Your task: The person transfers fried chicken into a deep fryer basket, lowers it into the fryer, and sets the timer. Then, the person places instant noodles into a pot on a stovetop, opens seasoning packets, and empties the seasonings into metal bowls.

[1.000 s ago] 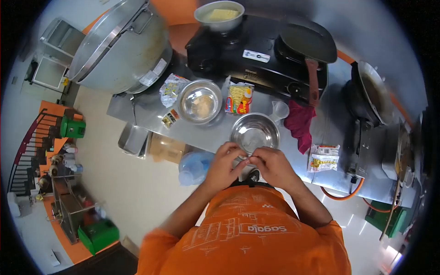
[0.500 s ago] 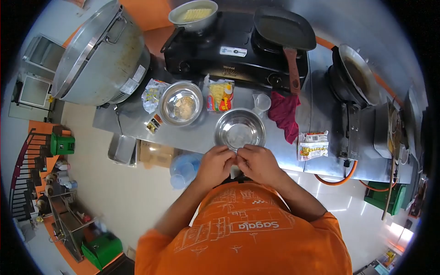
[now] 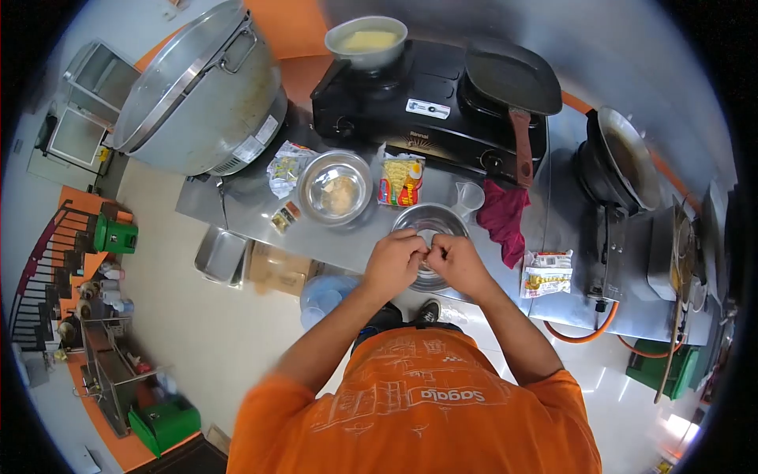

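Observation:
My left hand (image 3: 397, 265) and my right hand (image 3: 458, 265) meet over the near part of a steel bowl (image 3: 430, 213) at the counter's front edge. Their fingertips are pinched together, and whatever they hold is too small or hidden to name. To the left, a second steel bowl (image 3: 312, 180) holds a pale brown powder (image 3: 339, 195). Behind the bowls lies an instant noodle packet (image 3: 401, 179). A clear plastic measuring cup (image 3: 469, 197) stands just right of the nearer bowl. Left of the powder are a crumpled wrapper (image 3: 289, 168) and a small sachet (image 3: 285, 216).
A black gas stove (image 3: 371, 110) carries a pot (image 3: 367, 60) with a pale noodle block and a square pan (image 3: 513, 75). A huge metal pot (image 3: 213, 103) stands left. Rightward are a dark red cloth (image 3: 504, 221), a white packet (image 3: 546, 272) and a wok (image 3: 632, 162).
My hands have moved forward from the bowl's near rim to over the bowl, still pinched together. The camera view has shifted, so the counter appears lower and farther right.

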{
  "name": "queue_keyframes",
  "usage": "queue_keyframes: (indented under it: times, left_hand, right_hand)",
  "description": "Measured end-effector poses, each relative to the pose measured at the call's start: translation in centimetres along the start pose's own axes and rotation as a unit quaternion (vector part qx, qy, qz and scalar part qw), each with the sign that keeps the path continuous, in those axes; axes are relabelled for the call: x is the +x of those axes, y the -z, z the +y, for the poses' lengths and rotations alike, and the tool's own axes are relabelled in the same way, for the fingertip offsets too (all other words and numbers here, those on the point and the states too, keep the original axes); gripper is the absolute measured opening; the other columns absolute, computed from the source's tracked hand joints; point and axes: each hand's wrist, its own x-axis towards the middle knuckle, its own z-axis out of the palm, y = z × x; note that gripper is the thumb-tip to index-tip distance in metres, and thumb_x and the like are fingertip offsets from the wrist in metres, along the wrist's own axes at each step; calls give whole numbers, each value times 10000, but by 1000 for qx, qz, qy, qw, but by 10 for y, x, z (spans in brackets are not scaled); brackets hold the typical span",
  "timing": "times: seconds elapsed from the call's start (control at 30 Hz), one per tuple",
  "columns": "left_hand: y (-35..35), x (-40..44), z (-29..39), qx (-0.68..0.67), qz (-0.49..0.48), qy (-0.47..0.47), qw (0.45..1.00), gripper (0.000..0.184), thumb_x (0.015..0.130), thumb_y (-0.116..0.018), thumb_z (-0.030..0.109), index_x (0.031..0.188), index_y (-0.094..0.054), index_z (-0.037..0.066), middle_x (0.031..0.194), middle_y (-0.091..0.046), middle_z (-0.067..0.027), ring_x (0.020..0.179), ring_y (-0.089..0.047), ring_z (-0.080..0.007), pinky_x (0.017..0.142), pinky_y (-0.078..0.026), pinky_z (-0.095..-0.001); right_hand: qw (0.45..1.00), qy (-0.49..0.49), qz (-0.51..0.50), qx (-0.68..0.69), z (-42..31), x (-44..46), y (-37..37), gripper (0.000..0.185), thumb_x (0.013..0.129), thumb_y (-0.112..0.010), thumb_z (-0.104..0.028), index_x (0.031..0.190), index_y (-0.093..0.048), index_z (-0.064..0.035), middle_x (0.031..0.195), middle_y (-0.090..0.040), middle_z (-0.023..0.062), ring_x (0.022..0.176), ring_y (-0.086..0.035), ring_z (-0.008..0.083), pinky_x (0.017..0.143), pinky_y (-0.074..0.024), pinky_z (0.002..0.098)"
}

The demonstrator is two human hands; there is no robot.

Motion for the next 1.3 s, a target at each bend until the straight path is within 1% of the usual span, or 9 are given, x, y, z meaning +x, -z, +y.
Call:
queue_keyframes:
  times: [0.2, 0.3, 0.37, 0.5, 0.67, 0.77, 0.87, 0.97, 1.3]
  left_hand:
    - [-12, -5, -4, -49, 67, 68, 994, 21, 784, -636, -15, 786, -617, -6, 750, -600, -137, 657, -604, -268, 595, -467, -347]
    - [-17, -7, -15, -32, 93, 84, 992, 36, 807, -648, 7, 820, -619, -9, 766, -613, -132, 669, -619, -235, 602, -475, -333]
    - [-16, -7, -15, -26, 87, 91, 992, 46, 825, -645, 13, 864, -631, -8, 781, -635, -127, 685, -634, -211, 607, -480, -330]
    - [-17, -8, -13, -103, 90, 118, 984, 129, 818, -692, 75, 901, -639, -8, 786, -655, -125, 669, -621, -185, 605, -478, -328]
    - [-15, -8, -17, 1, -33, 180, 983, 269, 757, -777, 213, 789, -648, -21, 687, -631, -139, 566, -557, -177, 558, -452, -326]
    - [-28, -9, -18, -7, 17, 152, 988, 277, 767, -764, 213, 714, -636, -27, 642, -602, -138, 544, -549, -181, 541, -437, -332]
    - [-35, -14, -10, -15, 51, 138, 989, 260, 744, -768, 180, 689, -610, -18, 631, -568, -138, 541, -545, -268, 527, -415, -378]
    - [-31, -17, -4, 23, 33, 152, 988, 271, 771, -755, 179, 683, -602, -27, 613, -569, -129, 529, -511, -179, 523, -403, -339]
    - [-14, -26, -3, -10, 30, 219, 975, 258, 770, -758, 165, 698, -603, -29, 572, -543, -125, 496, -506, -184, 493, -383, -349]
  right_hand:
    - [992, -80, 90, 49, 35, 4, -6, 162, 853, -587, -132, 793, -598, 18, 676, -592, 191, 595, -586, 230, 588, -458, 354]
    - [992, -73, 96, 46, 27, 2, -2, 198, 890, -614, -145, 797, -600, 30, 647, -587, 78, 631, -533, 80, 590, -453, 293]
    - [993, -60, 40, 93, 13, -1, 2, 202, 895, -623, -195, 868, -651, 3, 726, -623, 187, 637, -619, 233, 618, -472, 342]
    - [997, -33, 53, 44, 10, 1, 5, 182, 870, -654, -181, 890, -671, -1, 750, -639, 195, 652, -636, 263, 626, -477, 346]
    - [994, -10, 106, 0, 19, 4, -5, 116, 824, -673, -121, 839, -679, -7, 744, -651, 199, 655, -652, 345, 584, -487, 394]
    - [991, -19, 112, -69, 26, 8, -12, 131, 842, -642, -131, 816, -653, -3, 748, -657, 206, 673, -654, 378, 605, -508, 441]
    - [975, -60, 102, -187, 42, 11, -20, 160, 861, -617, -161, 835, -623, -3, 757, -660, 224, 708, -656, 403, 654, -526, 481]
    - [967, -90, 78, -226, 41, 7, -17, 181, 885, -586, -179, 899, -610, 1, 766, -657, 242, 736, -663, 400, 678, -537, 492]
    - [951, -87, 104, -278, 50, 4, -22, 123, 805, -572, -49, 918, -605, -9, 819, -673, 206, 743, -684, 365, 657, -560, 452]
